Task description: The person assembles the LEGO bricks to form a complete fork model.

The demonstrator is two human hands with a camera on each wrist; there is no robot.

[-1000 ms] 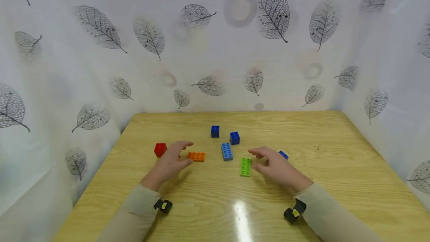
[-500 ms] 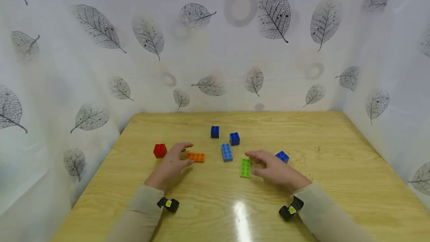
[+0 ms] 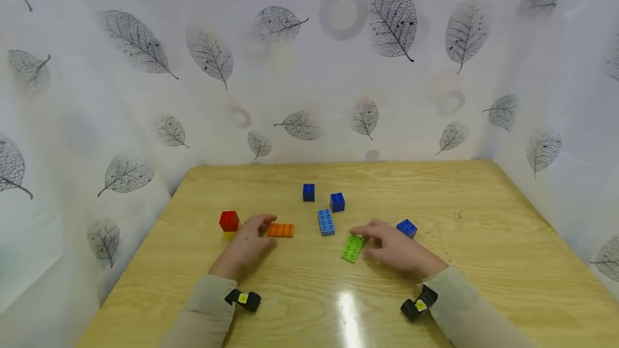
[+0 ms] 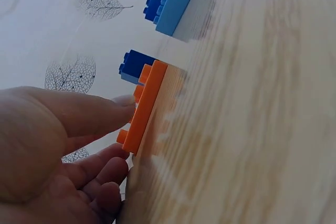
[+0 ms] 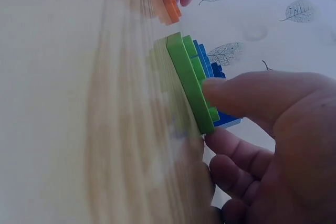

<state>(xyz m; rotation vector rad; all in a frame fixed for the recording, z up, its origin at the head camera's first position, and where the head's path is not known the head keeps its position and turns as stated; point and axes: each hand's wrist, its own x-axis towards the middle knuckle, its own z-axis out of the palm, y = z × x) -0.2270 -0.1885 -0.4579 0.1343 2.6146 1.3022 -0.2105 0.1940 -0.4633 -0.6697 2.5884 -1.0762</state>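
Note:
My left hand (image 3: 246, 243) is beside the left end of a flat orange toy brick (image 3: 281, 230), thumb and fingers relaxed around that end. In the left wrist view its thumb overlaps the orange brick (image 4: 145, 109); contact is hard to tell. At the right, my right hand (image 3: 394, 246) has its index finger at the far end of a lime green toy brick (image 3: 352, 248), which lies slanted on the table. The right wrist view shows thumb and fingertips close to the green brick (image 5: 189, 85), without a clear pinch.
A light blue brick (image 3: 326, 222) lies between the hands. Behind it stand two dark blue bricks (image 3: 308, 192). Another blue brick (image 3: 407, 229) sits beyond my right hand. A red brick (image 3: 229, 220) rests on a yellow one (image 3: 229, 236), left of my left hand. A leaf-print curtain (image 3: 309, 79) surrounds the wooden table (image 3: 300, 305).
The green brick has turned, its near end swinging left, as my right index finger came to its far end. My left hand has stayed by the orange brick, its fingers slightly more bent.

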